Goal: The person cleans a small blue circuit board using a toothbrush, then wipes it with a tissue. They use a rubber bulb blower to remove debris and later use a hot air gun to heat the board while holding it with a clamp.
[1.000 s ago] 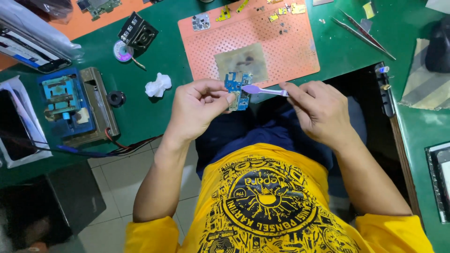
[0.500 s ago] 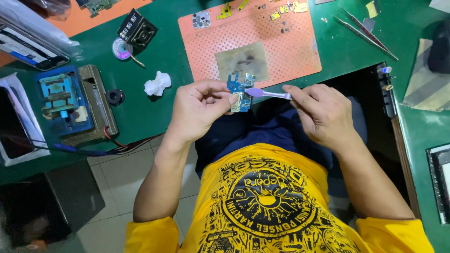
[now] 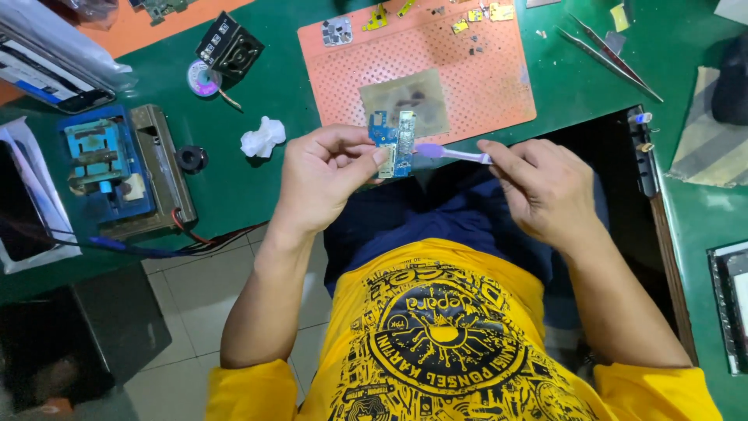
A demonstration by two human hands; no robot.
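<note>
Raised slightly, circuit board [image 3: 393,143] stands upright, long axis vertical.

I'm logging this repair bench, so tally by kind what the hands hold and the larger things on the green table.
Blue circuit board, in left hand: 1
Purple brush, in right hand: 1
Orange perforated mat: 1
Tweezers: 1
White crumpled tissue: 1
Blue board-holder fixture: 1
Solder wick spool: 1
Total: 7
</note>
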